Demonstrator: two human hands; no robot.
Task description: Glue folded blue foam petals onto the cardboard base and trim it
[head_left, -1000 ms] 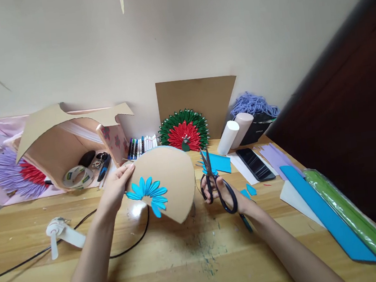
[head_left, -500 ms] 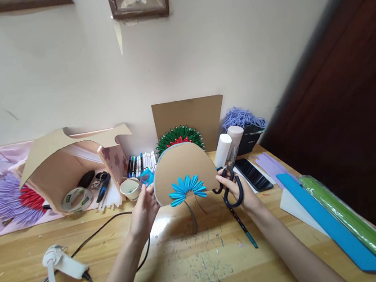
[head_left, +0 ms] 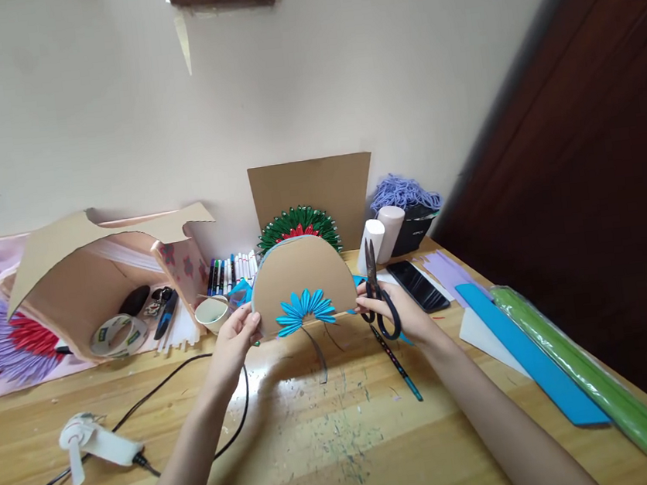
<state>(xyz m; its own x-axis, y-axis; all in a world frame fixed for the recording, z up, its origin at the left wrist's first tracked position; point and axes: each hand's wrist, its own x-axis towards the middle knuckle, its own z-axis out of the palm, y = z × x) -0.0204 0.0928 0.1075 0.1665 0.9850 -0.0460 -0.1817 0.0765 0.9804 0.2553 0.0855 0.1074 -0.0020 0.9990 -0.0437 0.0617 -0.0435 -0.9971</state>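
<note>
Between my two hands stands a rounded cardboard piece point(head_left: 300, 272), roughly a half circle, tilted up above the table. A half ring of folded blue petals point(head_left: 306, 307) lies along its lower edge, and a thin dark strip point(head_left: 318, 356) hangs below. My left hand point(head_left: 234, 338) pinches the cardboard's left edge, thumb in front. My right hand point(head_left: 393, 316) grips the right edge and also holds black-handled scissors point(head_left: 372, 276), their blades pointing up. Some blue material shows behind my right hand; I cannot tell how it is attached.
A hot glue gun point(head_left: 104, 442) with a black cord lies on the left. Behind it are a pink box point(head_left: 89, 289), tape roll point(head_left: 118, 336) and paper cup point(head_left: 213, 313). A pen point(head_left: 396, 362), phone point(head_left: 420, 286), blue sheet point(head_left: 528, 351) and green packet point(head_left: 589, 376) lie rightward.
The view has shifted slightly, so most things appear further left and higher. The scissors have turned more upright in my right hand. Both hands keep hold of the cardboard.
</note>
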